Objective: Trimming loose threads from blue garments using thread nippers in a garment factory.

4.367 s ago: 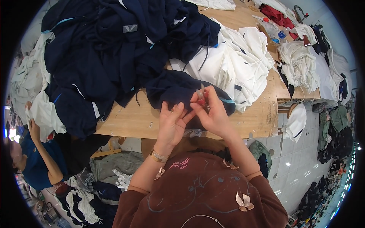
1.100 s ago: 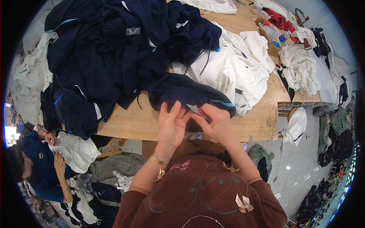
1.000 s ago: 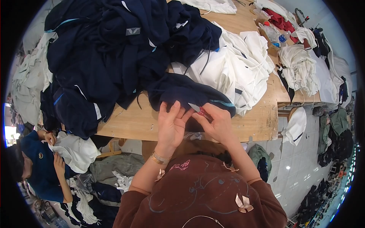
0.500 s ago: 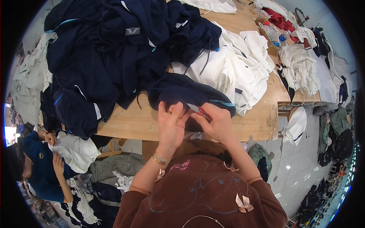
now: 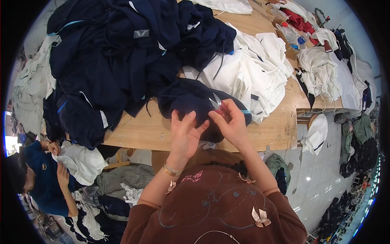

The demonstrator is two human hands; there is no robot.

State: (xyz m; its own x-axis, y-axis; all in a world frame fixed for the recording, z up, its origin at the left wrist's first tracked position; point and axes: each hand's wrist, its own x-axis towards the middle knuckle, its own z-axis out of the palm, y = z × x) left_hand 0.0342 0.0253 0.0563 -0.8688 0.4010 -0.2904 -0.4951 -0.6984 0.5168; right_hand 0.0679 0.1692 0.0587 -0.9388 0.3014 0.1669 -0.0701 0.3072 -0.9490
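Observation:
A dark navy garment [image 5: 183,91] with a light blue strip lies bunched at the table's front edge, in front of both hands. My left hand [image 5: 183,136] is at its near edge, palm turned up, fingers apart and holding nothing I can see. In my right hand [image 5: 233,128] are small thread snips [image 5: 218,105] with red handles, gripped between thumb and fingers. Their two metal blades are spread and point up and left over the navy cloth. Part of the garment hangs down between my hands.
A large navy garment heap [image 5: 122,61] covers the table's left. White garments [image 5: 260,73] lie to the right on the wooden table [image 5: 276,132]. Farther right are more white cloth [image 5: 319,73] and a plastic bottle [image 5: 301,40]. At lower left, another person [image 5: 46,175] handles white cloth.
My right hand has moved up and right with the snips, away from my left hand. The blades are now spread apart. My left hand's fingers have opened out.

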